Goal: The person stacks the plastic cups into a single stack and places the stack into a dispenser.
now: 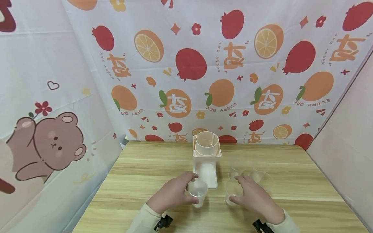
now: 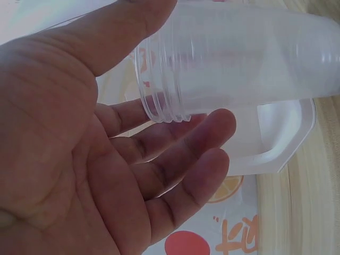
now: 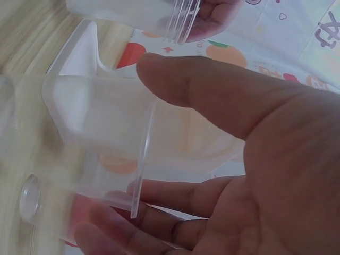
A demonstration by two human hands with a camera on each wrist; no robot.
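In the head view my left hand (image 1: pixel 175 192) holds a small stack of clear plastic cups (image 1: pixel 199 194) near the top, thumb on one side and fingers on the other. Several nested rims show on the stack (image 2: pixel 164 79) in the left wrist view. To the right, my right hand (image 1: pixel 254 195) spans a clear plastic cup (image 1: pixel 230 195). The right wrist view shows its single rim (image 3: pixel 142 159) between thumb (image 3: pixel 175 79) and fingers. Just behind the two hands stands a white dispenser-like device (image 1: pixel 207 171) with a round cream container (image 1: pixel 207 144) on top.
More clear cups stand behind my right hand, one cup (image 1: pixel 236 171) near the device and another cup (image 1: pixel 263 179) further right; their outlines are faint. The wooden table (image 1: pixel 140 174) meets a fruit-printed cloth (image 1: pixel 189 97) behind and cloth walls at both sides.
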